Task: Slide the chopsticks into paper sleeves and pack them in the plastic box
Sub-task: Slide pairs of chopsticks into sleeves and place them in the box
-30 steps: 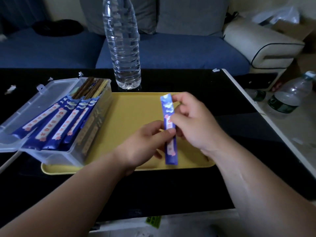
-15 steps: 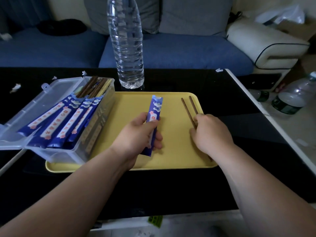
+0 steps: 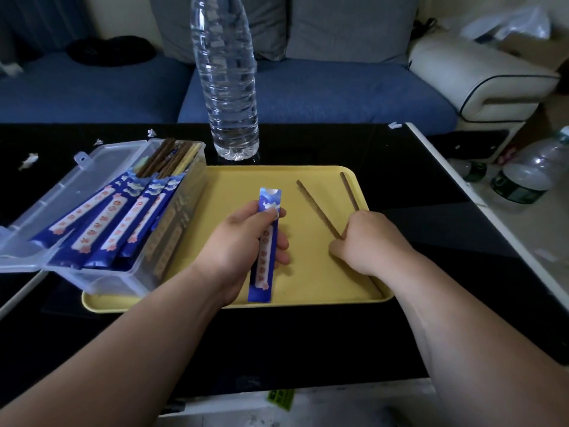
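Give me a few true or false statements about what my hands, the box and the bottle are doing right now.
1. The left hand holds a blue paper sleeve. True.
2. The right hand is empty. False: it grips two brown chopsticks.
3. The plastic box is closed. False: its lid lies open, with sleeved chopsticks inside.
4. The water bottle stands upright beyond the yellow tray. True.

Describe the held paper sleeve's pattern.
Dark blue paper sleeve with white clouds, pink-marked white strip; head view.
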